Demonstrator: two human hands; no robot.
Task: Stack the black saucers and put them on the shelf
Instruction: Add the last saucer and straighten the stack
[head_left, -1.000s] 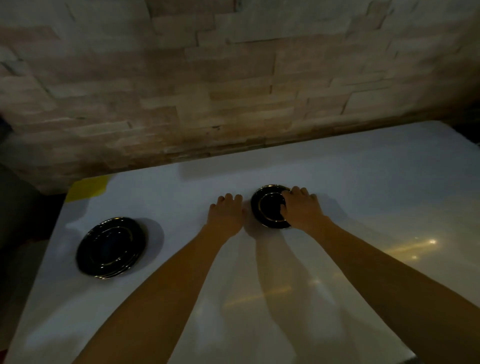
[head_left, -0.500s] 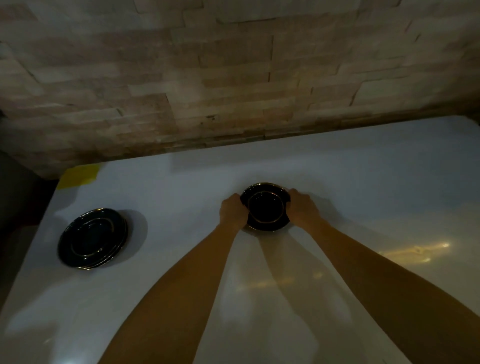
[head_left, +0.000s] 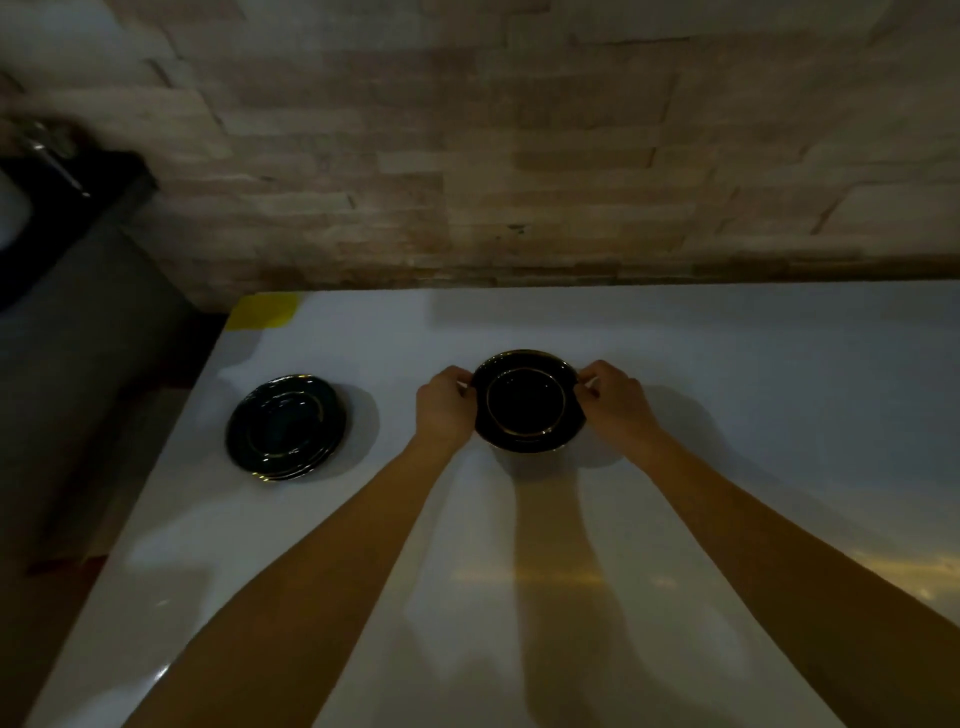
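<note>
A black saucer with a thin gold ring (head_left: 525, 401) is held a little above the white table (head_left: 727, 374), its shadow falling on the surface beneath. My left hand (head_left: 444, 408) grips its left rim and my right hand (head_left: 615, 402) grips its right rim. To the left, a small stack of matching black saucers (head_left: 285, 427) rests on the table near the left edge. No shelf is in view.
A brick-patterned wall (head_left: 519, 156) runs behind the table. A yellow patch (head_left: 265, 310) marks the table's far left corner. Beyond the left edge lie a grey floor and a dark counter with a metal tap (head_left: 52, 156).
My left hand came in from beside the saucer and closed on its left rim. Both hands now hold it, raised slightly off the table. The camera has swung left.
</note>
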